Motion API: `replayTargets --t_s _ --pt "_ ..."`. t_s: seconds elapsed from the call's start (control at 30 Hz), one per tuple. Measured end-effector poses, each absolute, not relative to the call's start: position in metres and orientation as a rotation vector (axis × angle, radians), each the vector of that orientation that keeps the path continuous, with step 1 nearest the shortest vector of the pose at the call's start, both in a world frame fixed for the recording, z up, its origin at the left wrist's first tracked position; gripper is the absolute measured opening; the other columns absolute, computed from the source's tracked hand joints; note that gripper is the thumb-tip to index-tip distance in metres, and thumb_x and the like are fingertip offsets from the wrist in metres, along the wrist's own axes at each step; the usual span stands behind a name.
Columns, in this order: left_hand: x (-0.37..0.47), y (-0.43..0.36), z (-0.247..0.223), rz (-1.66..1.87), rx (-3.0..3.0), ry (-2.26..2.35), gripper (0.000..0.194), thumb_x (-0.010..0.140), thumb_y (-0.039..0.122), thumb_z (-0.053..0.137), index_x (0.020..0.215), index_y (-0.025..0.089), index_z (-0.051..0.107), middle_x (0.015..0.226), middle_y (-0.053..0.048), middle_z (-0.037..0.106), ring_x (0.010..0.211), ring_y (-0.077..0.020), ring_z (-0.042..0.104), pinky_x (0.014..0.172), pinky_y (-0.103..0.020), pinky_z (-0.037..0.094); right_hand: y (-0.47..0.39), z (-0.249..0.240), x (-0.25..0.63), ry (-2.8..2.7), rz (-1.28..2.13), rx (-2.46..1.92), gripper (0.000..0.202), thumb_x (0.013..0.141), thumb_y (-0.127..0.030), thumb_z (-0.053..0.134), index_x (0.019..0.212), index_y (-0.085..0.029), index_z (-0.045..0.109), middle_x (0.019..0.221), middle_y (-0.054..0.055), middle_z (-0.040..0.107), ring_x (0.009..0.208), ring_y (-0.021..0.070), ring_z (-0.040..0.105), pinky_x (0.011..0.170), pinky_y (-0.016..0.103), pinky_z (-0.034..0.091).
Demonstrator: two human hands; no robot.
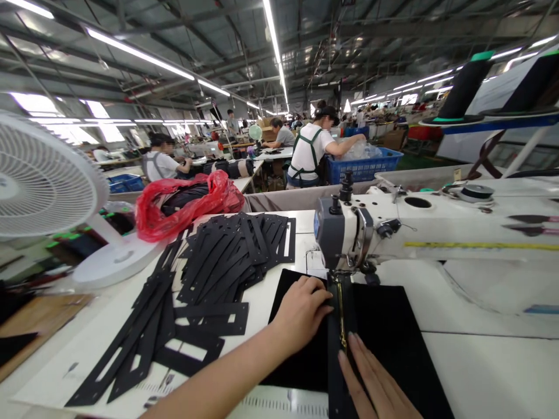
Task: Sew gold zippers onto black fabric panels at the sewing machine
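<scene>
A black fabric panel (393, 326) lies flat on the sewing table, with a black strip (335, 372) running along its middle. Down the strip shows a brass-coloured zipper (341, 308), its far end under the presser foot (338, 276) of a white sewing machine (458, 227). My left hand (301, 311) rests on the panel left of the zipper, fingers bent and a little apart, tips on the strip's edge. My right hand (375, 381) lies nearer to me with fingers stretched out, touching the strip just right of the zipper's near end.
Left of the panel are a heap of black slotted strips (227, 256), a red plastic bag (187, 203) and a white fan (48, 180). Beyond the table a co-worker (308, 151) reaches into a blue crate (367, 166). Scissors (530, 224) lie on the machine.
</scene>
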State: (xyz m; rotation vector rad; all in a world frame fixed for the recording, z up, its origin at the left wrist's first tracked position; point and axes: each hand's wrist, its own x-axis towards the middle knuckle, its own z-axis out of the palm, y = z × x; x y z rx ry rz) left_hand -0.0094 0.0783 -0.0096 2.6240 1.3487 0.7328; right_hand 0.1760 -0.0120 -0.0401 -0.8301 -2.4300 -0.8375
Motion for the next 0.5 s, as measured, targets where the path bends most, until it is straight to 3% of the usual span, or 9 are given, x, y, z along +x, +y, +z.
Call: replayTargets --t_s 0.07,0.17,0.27,0.37,0.5 --pt "-0.015 0.076 -0.009 0.752 2.646 1.361 0.021 0.084 0.012 0.057 0.104 0.019 0.062 0.107 -0.004 0.061 0.096 -0.0197 0.054 0.085 -0.035 0.048 -0.012 -0.031 0.180 -2.410 -0.700 -0.803 0.035 0.090 -0.025 0.036 0.100 -0.004 0.063 0.101 0.022 0.066 0.091 0.0280 0.065 0.071 0.032 0.057" --pt "-0.011 0.059 -0.008 0.728 2.628 1.440 0.026 0.083 0.010 0.056 0.108 0.017 0.061 0.118 -0.007 0.060 0.102 -0.0239 0.052 0.089 -0.042 0.046 -0.005 -0.003 0.200 -2.275 -0.214 -0.943 0.032 0.088 -0.013 0.036 0.108 -0.013 0.060 0.101 0.010 0.068 0.089 0.0180 0.066 0.076 0.021 0.054" --pt "0.016 0.034 -0.006 0.728 2.505 1.240 0.030 0.082 0.013 0.058 0.112 0.016 0.059 0.121 -0.009 0.059 0.102 -0.0243 0.054 0.091 -0.041 0.046 0.012 0.036 0.219 -1.964 0.144 -1.307 0.023 0.091 -0.028 0.042 0.093 -0.025 0.065 0.074 0.000 0.070 0.065 0.0152 0.067 0.054 0.016 0.053" --pt "0.042 0.027 -0.005 0.780 2.268 0.944 0.029 0.085 0.013 0.054 0.113 0.016 0.059 0.110 -0.006 0.065 0.098 -0.0181 0.059 0.090 -0.029 0.047 0.028 0.060 0.224 -1.937 0.146 -1.390 0.034 0.090 -0.042 0.042 0.069 -0.022 0.061 0.050 -0.003 0.058 0.044 0.0145 0.057 0.039 0.021 0.045" --pt "0.037 0.053 -0.008 1.078 2.088 1.264 0.022 0.085 0.007 0.050 0.100 0.017 0.063 0.098 -0.003 0.066 0.092 -0.0170 0.060 0.085 -0.028 0.048 0.032 0.061 0.221 -2.080 -0.016 -1.250 0.029 0.091 -0.039 0.040 0.079 -0.021 0.059 0.057 -0.002 0.060 0.044 0.0136 0.056 0.044 0.023 0.043"
